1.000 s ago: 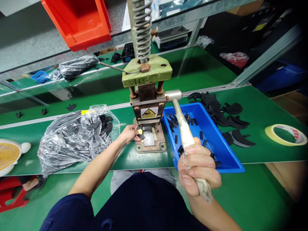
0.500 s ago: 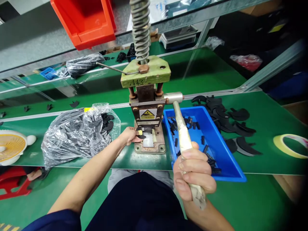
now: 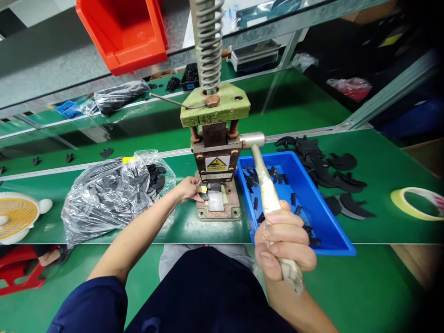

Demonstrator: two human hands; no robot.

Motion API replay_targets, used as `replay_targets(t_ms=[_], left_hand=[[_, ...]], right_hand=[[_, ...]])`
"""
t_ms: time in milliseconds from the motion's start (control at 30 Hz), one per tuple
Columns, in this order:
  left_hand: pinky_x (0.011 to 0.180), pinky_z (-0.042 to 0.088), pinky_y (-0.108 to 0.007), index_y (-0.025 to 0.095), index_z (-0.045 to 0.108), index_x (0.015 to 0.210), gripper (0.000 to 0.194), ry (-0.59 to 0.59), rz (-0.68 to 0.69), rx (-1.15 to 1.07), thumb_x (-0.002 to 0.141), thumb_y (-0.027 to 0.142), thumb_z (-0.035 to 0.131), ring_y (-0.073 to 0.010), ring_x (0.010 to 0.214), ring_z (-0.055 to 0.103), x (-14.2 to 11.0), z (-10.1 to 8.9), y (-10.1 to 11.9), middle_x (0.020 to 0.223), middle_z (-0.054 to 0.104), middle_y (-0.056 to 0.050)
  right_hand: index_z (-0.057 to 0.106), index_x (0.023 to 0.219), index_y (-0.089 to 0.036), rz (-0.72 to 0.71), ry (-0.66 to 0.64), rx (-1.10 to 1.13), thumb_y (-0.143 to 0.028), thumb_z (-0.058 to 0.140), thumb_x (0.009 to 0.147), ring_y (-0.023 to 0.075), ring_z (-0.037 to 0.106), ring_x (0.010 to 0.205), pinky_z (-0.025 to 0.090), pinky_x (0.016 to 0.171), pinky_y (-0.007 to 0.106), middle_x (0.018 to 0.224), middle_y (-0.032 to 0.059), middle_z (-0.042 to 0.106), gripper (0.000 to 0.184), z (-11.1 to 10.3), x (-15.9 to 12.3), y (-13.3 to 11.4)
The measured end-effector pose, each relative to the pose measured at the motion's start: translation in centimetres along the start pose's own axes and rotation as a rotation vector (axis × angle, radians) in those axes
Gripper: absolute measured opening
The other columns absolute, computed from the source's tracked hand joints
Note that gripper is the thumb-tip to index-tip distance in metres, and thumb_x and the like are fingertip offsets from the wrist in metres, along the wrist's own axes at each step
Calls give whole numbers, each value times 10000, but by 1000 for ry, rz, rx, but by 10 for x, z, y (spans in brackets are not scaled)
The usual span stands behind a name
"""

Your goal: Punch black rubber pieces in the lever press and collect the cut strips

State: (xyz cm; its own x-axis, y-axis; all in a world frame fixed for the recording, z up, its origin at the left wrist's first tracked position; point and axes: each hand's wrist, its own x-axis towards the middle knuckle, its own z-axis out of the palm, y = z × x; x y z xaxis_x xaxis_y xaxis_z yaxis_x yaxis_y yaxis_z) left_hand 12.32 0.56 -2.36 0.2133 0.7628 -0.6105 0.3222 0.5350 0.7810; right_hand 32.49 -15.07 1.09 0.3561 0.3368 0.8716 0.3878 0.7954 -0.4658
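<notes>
A small hand press (image 3: 217, 152) with a green top block and a tall spring stands on the green table. My right hand (image 3: 282, 240) is wrapped round its taped lever handle (image 3: 268, 199), which reaches down toward me. My left hand (image 3: 189, 188) pinches a small black part (image 3: 204, 196) at the press's base plate, under the die; one fingertip wears a yellow cot.
A blue tray (image 3: 326, 222) with several small black scraps sits right of the press. Curved black pieces (image 3: 326, 169) lie beyond it, a tape roll (image 3: 416, 203) at far right. A plastic bag (image 3: 104, 196) of black parts lies left, a small fan (image 3: 17, 217) at the left edge, a red bin (image 3: 126, 32) overhead.
Both hands keep their hold. The left hand has edged a little further in under the die; the view has shifted slightly.
</notes>
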Motion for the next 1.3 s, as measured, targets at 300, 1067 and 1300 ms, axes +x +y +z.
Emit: replay_targets(t_ms=[300,1067,1300], left_hand=[[505,548,-192,130,559,723,244,11,47,-104,748,155,800,-94,427,602,-6,7,-14,502,556,43],[820,503,-339,82,664,1078,315,660,240,1310,903,76,402,-284,949,691,-36,-128,-23,993,707,-194],[992,472,-303,189,695,929,193,556,645,770,810,118,561,-211,1118,619,-58,-95,-20,1143,673,-75]], right_hand=[[442,663,-243,-79,51,-47,-251,616,709,182,572,709,512,857,516,642,-51,525,180,3,3,1],[472,625,-237,-72,46,7,-181,638,602,188,588,725,514,869,534,666,-41,587,177,5,4,2],[474,661,-235,-70,33,5,-189,629,639,178,595,766,502,918,518,698,-49,582,162,4,3,0]])
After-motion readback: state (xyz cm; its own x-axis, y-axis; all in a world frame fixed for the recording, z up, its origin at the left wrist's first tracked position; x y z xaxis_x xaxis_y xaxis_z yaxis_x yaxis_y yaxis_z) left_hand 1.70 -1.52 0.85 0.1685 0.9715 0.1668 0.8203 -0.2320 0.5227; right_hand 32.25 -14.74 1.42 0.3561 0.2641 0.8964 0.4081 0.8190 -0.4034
